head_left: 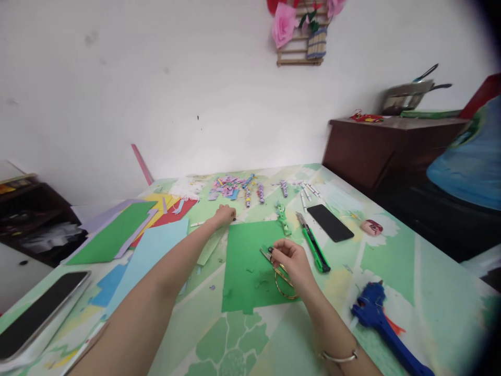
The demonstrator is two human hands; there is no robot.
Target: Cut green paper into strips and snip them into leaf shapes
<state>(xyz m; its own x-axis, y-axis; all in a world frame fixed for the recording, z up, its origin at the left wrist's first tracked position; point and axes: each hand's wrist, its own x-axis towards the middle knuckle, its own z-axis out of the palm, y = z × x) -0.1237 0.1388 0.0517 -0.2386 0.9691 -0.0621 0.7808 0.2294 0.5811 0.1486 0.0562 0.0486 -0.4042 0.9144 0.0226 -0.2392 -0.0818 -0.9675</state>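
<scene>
— Where do we have our right hand (291, 258)?

— Over the right part of the green sheet (242, 261). Its fingers are closed together on the gold-handled scissors (278, 272), blades aimed toward the sheet's far left corner. A small dark thing (270, 250) shows at the fingertips; we cannot make out what it is.

— And our left hand (225, 214)?

— Just beyond the green sheet's far left corner. The fingers are curled, with a dark speck (235, 219) by their tips; we cannot tell whether they grip it.

— What do we see around the sheet on the bench (430, 292)?

— Right of it, the green cutter (314, 245), then the black phone (331, 222). At its far right corner, a twisted green roll (282, 218). Beyond it, a pile of paper bits (229, 185). Left of it, the light blue sheet (152, 256).
</scene>
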